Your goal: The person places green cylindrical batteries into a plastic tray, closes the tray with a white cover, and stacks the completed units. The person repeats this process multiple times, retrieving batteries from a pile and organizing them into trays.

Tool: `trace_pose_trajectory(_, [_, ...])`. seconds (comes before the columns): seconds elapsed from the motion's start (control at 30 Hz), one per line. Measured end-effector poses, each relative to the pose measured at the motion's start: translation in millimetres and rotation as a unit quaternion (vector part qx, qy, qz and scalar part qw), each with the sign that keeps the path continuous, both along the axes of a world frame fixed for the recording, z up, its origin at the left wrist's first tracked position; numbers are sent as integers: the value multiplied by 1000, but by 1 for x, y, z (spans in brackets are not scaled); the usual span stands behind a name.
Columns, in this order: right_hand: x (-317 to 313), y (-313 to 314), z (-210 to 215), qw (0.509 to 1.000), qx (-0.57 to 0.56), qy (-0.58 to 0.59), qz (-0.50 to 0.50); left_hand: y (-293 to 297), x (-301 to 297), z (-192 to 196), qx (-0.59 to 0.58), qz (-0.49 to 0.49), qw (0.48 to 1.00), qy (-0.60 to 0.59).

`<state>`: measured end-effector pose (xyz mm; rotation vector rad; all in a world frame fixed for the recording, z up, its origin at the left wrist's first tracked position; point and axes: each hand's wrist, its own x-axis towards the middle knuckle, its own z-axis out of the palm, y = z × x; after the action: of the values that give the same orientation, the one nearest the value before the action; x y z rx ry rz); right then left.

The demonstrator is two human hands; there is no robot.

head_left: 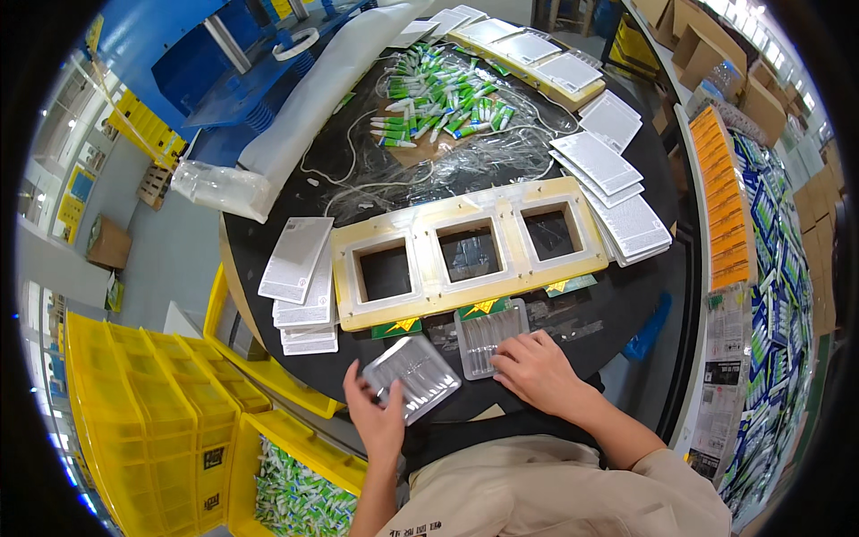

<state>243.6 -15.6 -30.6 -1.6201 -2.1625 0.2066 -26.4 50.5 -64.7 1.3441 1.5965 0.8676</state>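
Spanning most of the view, a round black table (617,313) carries everything in hand. Left of it stand yellow crates (152,430), the nearest one holding small green-and-white tubes. On the table, largest item: a cream frame (429,215) with three square openings in a row, dark table surface showing through each. White printed cards lie in stacks to its left (300,268) and right (626,215). Behind the frame, a heap of green-and-white tubes (438,103) on crinkled clear film.

At the near edge, just in front of the frame, two clear plastic trays. Left tray (412,376): rectangular, transparent, ribbed with shallow lengthwise channels, glossy, tilted diagonally. Right tray (488,336): same kind, lying flat, touching the frame's front edge.

Left hand (376,416): fingers closed on the left tray's near corner, thumb on top, tray edge clamped between. Right hand (537,367): palm down, fingers loosely spread, fingertips resting on the right tray's near edge; nothing clamped.
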Motion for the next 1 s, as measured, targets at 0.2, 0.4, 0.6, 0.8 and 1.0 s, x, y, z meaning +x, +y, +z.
trace_pose_trajectory(0.2, [4,-3,-1,998,11,-55,21,-59,12,26,-172,88,929,-316])
trace_pose_trajectory(0.4, [29,-1,2,995,-79,59,27,-26,-5,64,293,-326,851,290])
trace_pose_trajectory(0.6, [53,27,17,968,-220,72,102,57,-3,59,298,-589,676,326])
trace_pose_trajectory(0.8, [44,20,26,982,-118,-33,141,59,20,58,250,-647,652,306])
trace_pose_trajectory(1.0, [40,2,19,995,-19,98,6,52,25,52,232,-595,740,208])
